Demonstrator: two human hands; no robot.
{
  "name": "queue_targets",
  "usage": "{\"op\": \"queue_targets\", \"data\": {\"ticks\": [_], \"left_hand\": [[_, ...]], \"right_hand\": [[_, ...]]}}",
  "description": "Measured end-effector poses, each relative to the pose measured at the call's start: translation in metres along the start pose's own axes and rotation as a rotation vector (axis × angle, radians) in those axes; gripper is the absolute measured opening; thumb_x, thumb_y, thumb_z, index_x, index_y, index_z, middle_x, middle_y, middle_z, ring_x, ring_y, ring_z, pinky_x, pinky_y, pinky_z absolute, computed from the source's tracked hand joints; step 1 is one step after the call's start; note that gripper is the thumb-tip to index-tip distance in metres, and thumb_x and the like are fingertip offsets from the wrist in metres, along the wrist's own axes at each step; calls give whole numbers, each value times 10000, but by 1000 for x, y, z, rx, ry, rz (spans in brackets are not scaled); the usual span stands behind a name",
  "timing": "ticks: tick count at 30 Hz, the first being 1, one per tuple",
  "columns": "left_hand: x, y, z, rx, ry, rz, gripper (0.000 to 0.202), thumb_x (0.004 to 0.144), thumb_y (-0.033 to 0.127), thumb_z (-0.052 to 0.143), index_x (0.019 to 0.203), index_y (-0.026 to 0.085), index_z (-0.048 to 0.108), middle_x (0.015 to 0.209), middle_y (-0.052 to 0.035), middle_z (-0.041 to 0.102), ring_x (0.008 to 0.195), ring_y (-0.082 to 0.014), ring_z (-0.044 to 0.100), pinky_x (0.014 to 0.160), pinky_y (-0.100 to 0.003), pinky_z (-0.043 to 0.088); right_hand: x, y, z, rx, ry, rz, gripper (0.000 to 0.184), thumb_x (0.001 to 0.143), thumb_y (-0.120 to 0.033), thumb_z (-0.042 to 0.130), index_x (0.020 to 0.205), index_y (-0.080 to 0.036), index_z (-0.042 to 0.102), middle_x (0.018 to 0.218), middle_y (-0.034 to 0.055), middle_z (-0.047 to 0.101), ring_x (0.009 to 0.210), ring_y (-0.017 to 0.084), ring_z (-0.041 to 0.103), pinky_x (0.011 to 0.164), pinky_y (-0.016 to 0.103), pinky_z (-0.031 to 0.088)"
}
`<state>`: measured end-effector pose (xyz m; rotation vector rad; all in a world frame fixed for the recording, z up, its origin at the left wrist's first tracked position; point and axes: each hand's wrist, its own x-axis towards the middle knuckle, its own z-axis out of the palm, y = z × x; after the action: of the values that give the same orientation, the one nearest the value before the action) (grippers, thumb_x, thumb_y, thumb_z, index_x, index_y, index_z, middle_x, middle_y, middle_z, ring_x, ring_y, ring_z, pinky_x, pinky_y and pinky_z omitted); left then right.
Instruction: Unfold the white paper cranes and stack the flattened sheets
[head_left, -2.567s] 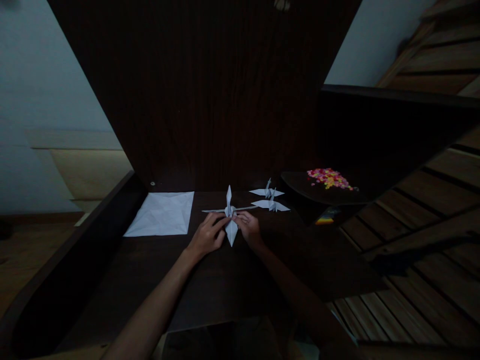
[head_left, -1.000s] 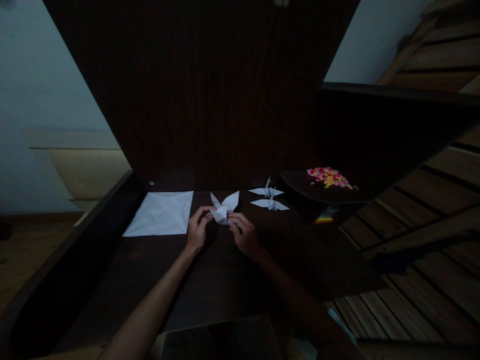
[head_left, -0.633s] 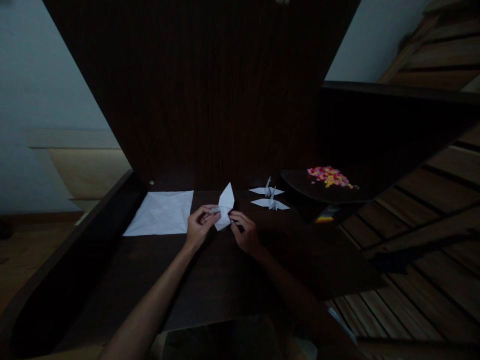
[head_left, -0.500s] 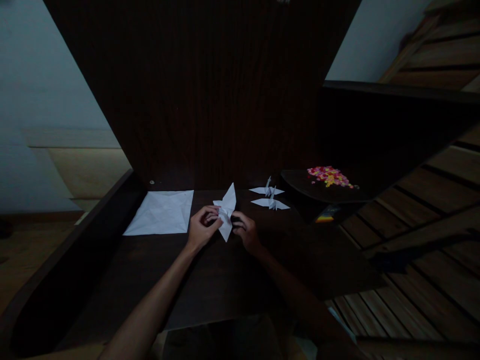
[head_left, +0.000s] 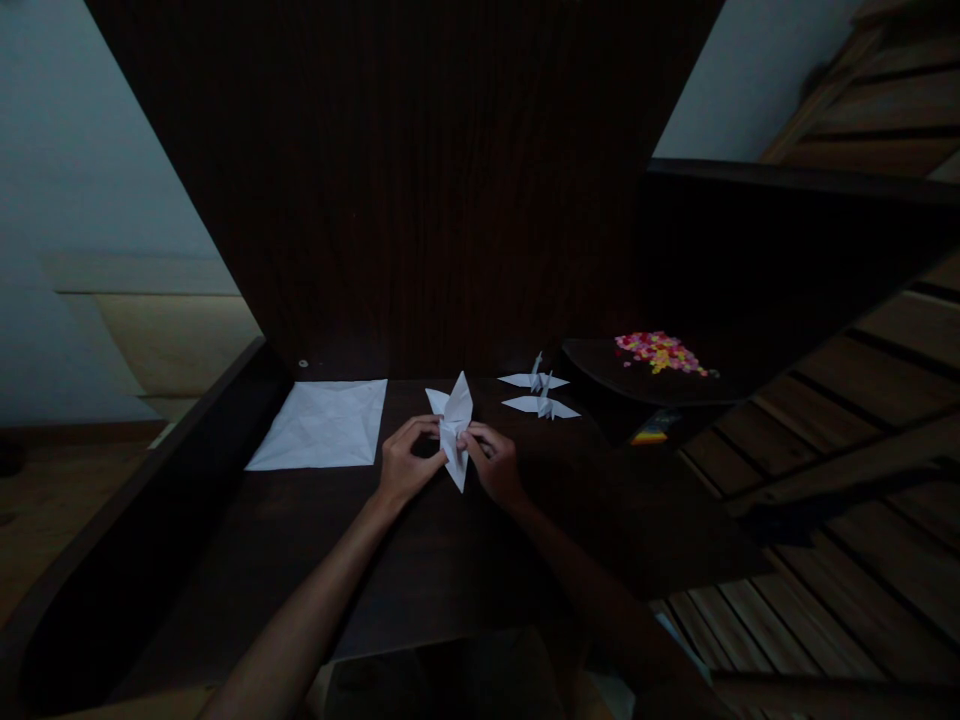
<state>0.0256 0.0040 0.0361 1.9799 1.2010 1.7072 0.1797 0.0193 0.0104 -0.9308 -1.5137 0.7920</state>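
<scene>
Between my hands is a partly folded white paper crane [head_left: 458, 405], with one point up and away from me and another down towards me. My left hand [head_left: 407, 455] pinches its left side, thumb in front. On its right side my right hand [head_left: 491, 460] grips the paper with thumb and fingers near the middle fold. Two finished white paper cranes [head_left: 541, 405] stand to the right, one behind the other, wings spread. Left of my hands lies a flat, creased sheet of white paper [head_left: 322, 425].
A heap of small pink, red and yellow pieces [head_left: 660, 352] lies on a dark rounded shelf [head_left: 600, 368] at the right. The dark wooden desk [head_left: 420, 590] has a tall back panel [head_left: 420, 200] and a raised left side [head_left: 150, 520]. Wooden slats [head_left: 862, 420] are at far right.
My right hand has closed in on the crane's right side, its thumb now on the paper. The crane has turned slightly, its lower point shifting right.
</scene>
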Motion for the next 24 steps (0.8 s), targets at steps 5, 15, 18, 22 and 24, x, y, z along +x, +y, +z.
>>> {"op": "queue_targets", "data": {"ticks": [5, 15, 18, 22, 24], "left_hand": [[-1, 1, 1, 92, 53, 13, 133, 719, 288, 699, 766, 177, 644, 943, -88, 709, 836, -211, 679, 776, -369, 547], [-4, 0, 4, 29, 36, -111, 103, 779, 275, 635, 787, 177, 667, 998, -80, 711, 896, -215, 671, 829, -358, 524], [-3, 2, 4, 22, 35, -118, 108, 784, 270, 630, 786, 176, 683, 1002, -75, 712, 888, -213, 672, 820, -348, 525], [-3, 6, 4, 11, 33, -140, 161, 799, 265, 617, 906, 176, 698, 1023, -71, 709, 895, -210, 672, 840, -347, 524], [-3, 7, 5, 4, 27, -145, 204, 808, 263, 607, 970, 173, 690, 1043, -74, 705, 924, -213, 668, 857, -348, 520]], "right_hand": [[-2, -3, 1, -7, 5, 5, 203, 837, -340, 563, 859, -178, 684, 951, 90, 703, 883, 205, 665, 701, 286, 547], [-2, -2, 4, 66, 78, 81, 198, 790, -354, 620, 844, -173, 679, 939, 82, 701, 859, 206, 671, 737, 299, 547], [-2, -1, 5, 99, 81, 116, 214, 784, -370, 622, 847, -172, 673, 926, 84, 705, 860, 216, 675, 742, 313, 549], [-1, -2, 6, 162, 80, 167, 221, 772, -378, 622, 848, -175, 662, 900, 79, 717, 861, 223, 680, 747, 321, 550], [-1, -4, 6, 207, 89, 200, 215, 758, -374, 632, 835, -175, 659, 864, 73, 719, 847, 224, 683, 728, 312, 549]]}}
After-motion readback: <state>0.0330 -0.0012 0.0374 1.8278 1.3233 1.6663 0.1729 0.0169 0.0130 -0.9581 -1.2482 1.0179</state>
